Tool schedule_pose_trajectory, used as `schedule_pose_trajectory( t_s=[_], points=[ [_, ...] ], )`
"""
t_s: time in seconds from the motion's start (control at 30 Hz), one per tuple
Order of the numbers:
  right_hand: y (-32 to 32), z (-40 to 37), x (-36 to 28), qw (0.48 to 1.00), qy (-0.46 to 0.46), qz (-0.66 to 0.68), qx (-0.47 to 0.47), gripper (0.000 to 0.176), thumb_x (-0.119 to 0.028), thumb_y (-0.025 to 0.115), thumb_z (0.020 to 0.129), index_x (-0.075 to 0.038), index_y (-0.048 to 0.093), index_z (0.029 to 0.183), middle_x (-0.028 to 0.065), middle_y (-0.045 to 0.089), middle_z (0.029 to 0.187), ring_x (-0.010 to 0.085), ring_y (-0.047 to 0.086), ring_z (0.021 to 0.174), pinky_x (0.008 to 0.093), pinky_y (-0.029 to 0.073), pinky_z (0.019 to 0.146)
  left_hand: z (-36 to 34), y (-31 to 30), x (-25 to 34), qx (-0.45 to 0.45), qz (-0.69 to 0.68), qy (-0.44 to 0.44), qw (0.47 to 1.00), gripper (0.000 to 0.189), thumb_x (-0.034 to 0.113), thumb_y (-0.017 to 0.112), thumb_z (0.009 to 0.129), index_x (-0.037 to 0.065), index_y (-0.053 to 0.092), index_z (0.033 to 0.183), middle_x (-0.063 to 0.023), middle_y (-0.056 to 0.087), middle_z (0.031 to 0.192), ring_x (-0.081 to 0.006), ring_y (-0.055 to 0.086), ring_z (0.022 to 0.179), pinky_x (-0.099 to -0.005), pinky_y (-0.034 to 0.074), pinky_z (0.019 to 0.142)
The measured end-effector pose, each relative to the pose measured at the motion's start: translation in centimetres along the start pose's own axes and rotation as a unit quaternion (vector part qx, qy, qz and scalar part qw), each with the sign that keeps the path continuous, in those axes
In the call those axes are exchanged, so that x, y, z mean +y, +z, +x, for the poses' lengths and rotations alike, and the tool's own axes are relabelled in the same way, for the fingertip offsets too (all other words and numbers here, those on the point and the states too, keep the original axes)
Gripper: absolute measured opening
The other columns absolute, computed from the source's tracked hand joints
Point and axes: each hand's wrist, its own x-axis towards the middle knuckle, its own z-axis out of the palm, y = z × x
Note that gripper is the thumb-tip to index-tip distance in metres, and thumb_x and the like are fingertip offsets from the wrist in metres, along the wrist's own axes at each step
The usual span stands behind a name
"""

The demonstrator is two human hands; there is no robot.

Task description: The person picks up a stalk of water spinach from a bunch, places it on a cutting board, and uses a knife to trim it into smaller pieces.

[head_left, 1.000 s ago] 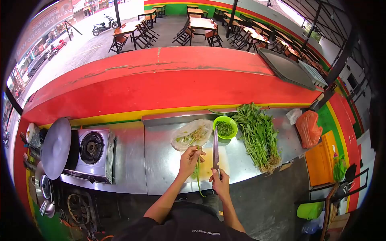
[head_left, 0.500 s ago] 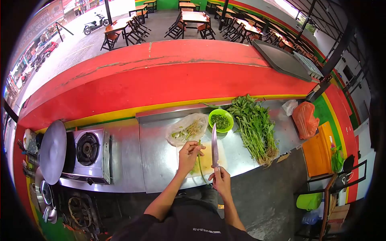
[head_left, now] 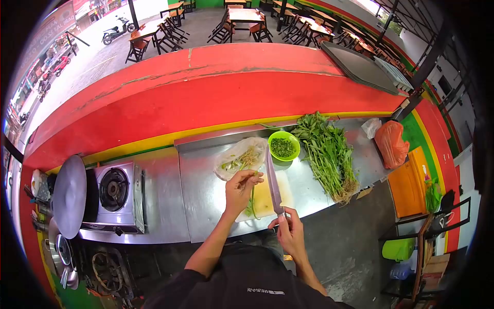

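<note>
My left hand point(head_left: 239, 191) pinches a green stem point(head_left: 252, 196), which hangs down over a yellowish cutting board point(head_left: 266, 201). The fingers of my right hand point(head_left: 289, 230) are around the handle of a large kitchen knife point(head_left: 272, 180), its long blade pointing up and away from me. Beyond the blade tip is a lime green bowl point(head_left: 293, 155) of chopped greens. A clear plastic bag point(head_left: 222, 159) with stem and root pieces lies just past my left hand. To the right, a big bundle of leafy greens point(head_left: 329, 154) rests with its roots toward me.
Left on the steel counter point(head_left: 206, 219) stands a gas stove point(head_left: 116, 193), with a large wok point(head_left: 70, 196) tilted beside it. An orange plastic bag point(head_left: 391, 144) sits at the right end. A red wall point(head_left: 206, 98) runs along the back, with dark trays point(head_left: 357, 67) on top.
My right hand has shifted right and slightly lower with the knife, whose blade now leans more to the left. My left hand still grips the stem, a little further left.
</note>
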Motion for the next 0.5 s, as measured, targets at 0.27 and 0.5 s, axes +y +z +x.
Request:
schedule_pose_trajectory(
  t_s=[0.27,0.5],
  points=[
    [0.3,-1.4,-1.6,0.993,-0.094,-0.064,0.011,0.026,-0.014,0.051,0.102,0.000,0.053,0.125,0.0071,0.070,0.078,0.0009,0.043,0.052,0.0197,0.035,0.048,0.6,0.6,3.0,0.023,0.155,0.114,0.981,0.015,0.003,0.069,0.092,-0.005,0.067,0.105,-0.0142,0.074,0.098,-0.0179,0.073,0.088,-0.0279,0.058,0.079],
    [0.5,-1.6,-2.0,0.993,-0.099,-0.064,0.029,0.026,-0.010,0.053,0.101,0.001,0.056,0.124,0.0055,0.070,0.076,0.0033,0.052,0.059,0.0212,0.039,0.053,0.7,0.9,2.8,0.033,0.138,0.119,0.983,0.017,0.002,0.072,0.090,-0.003,0.067,0.105,-0.0121,0.074,0.098,-0.0150,0.071,0.087,-0.0266,0.057,0.079]
  ],
)
